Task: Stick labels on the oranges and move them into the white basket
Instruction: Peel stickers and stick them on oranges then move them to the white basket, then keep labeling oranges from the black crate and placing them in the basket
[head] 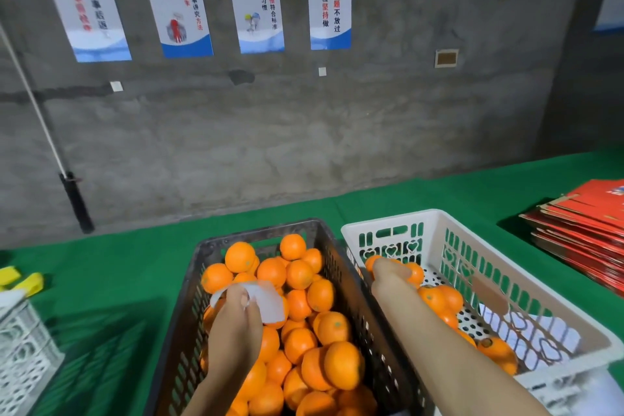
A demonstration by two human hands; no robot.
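A dark crate in the middle holds several oranges. My left hand hovers over them, shut on a white strip of label backing. To the right stands the white basket with several oranges inside. My right hand reaches into the basket's near-left corner and is shut on an orange. No label can be made out on that orange.
Green cloth covers the table. A stack of red flat cartons lies at the far right. A white lattice crate and yellow items sit at the left. White paper lies in the basket. A concrete wall with posters rises behind.
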